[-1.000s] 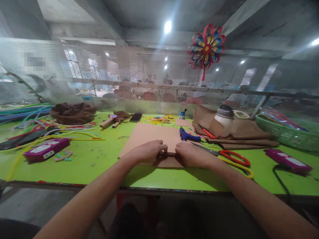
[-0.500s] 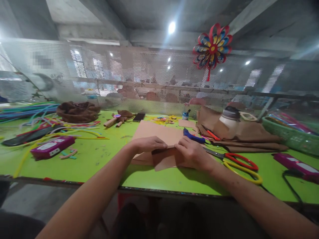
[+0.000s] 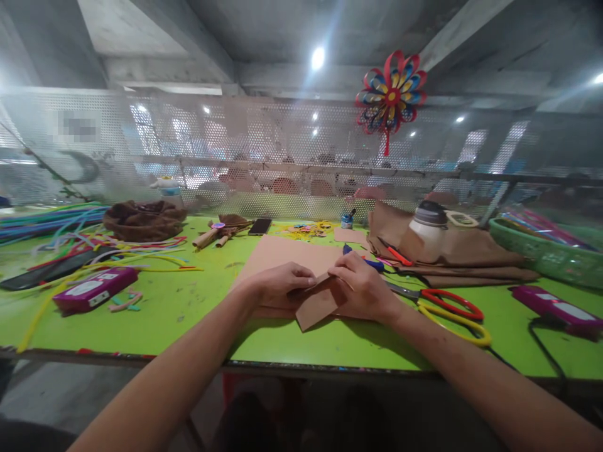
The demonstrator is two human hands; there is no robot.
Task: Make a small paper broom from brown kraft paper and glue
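A small piece of brown paper is pinched along its upper edge between my two hands, its lower corner hanging toward me. My left hand grips the left end of that edge with thumb and fingers. At the other end my right hand is closed on it, fingertips together. Beneath both hands lies a larger sheet of tan paper on the green table. Scissors with red and yellow handles rest just right of my right hand. Behind it lies a blue-handled tool, partly hidden.
Folded brown paper and a white jar stand at right, near a green basket. Purple boxes lie at both sides. Colourful pipe-like strips, a brown cloth bundle and a phone are farther back.
The small brown paper has tilted, its lower corner now pointing down toward me. Both hands have turned slightly with it and still hold its edge. The view has shifted a little.
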